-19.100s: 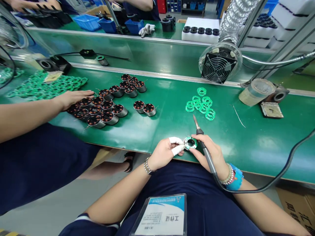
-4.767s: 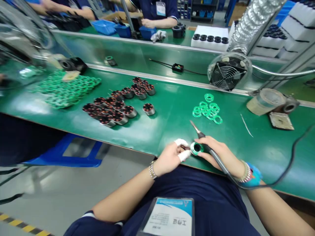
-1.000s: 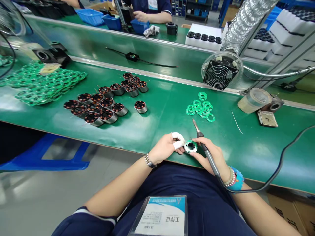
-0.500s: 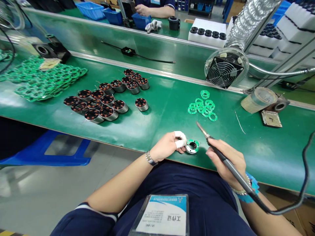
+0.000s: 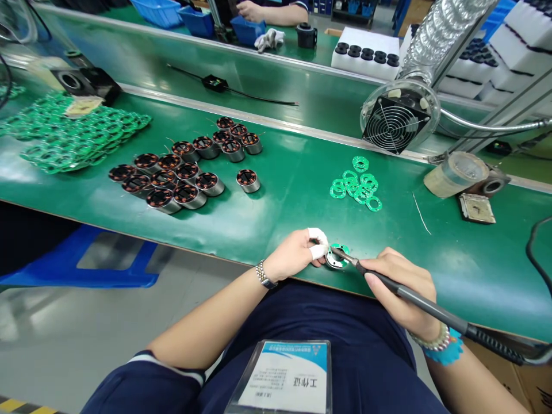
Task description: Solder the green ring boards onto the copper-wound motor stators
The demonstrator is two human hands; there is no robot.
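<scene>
Left hand [image 5: 297,253] pinching a small round motor part [image 5: 337,257] at the near edge of the green table [image 5: 280,201], two fingertips wrapped in white tape right against the part. Right hand [image 5: 399,282] closed around a soldering iron [image 5: 414,299], tip laid across the green ring board on top of the part. Risks, as judged from here: a slipping tip — reaching the taped fingertips, close enough for a burn; a wobbling part, held by a pinch only, smearing solder or bridging pads; the trailing cord [image 5: 535,253] tugging the iron off its spot. More green ring boards [image 5: 356,185] loose in a cluster further back, a group of copper-wound motor parts [image 5: 172,178] to the left. Badge [image 5: 287,374] on the lap printed with Chinese characters, upside down from this view — small lines too blurred to read. No brand legible anywhere else.
</scene>
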